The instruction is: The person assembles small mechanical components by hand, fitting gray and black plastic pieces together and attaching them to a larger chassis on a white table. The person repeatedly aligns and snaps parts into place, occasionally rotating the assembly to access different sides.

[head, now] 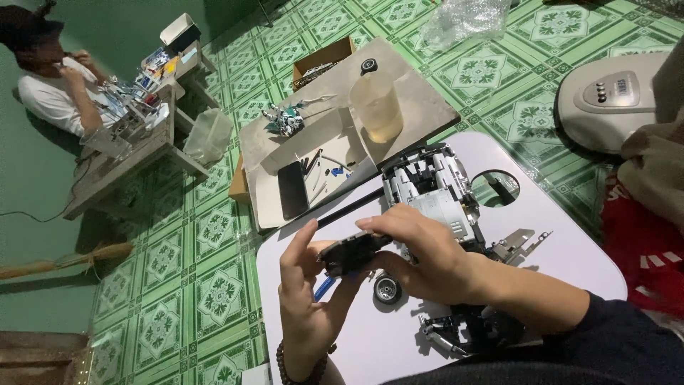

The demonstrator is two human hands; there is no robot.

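Both the left hand (pixel 306 285) and right hand (pixel 420 249) clench the dark brick assembly (pixel 353 251), apparently aligning it; keep it level above the desk (pixel 570 257).

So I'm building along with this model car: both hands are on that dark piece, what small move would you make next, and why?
Probably bring the dark block piece over to the grey and black model car and line it up. The left hand and right hand pinch it together just in front of the car's body, above the white table, and a loose wheel lies below.
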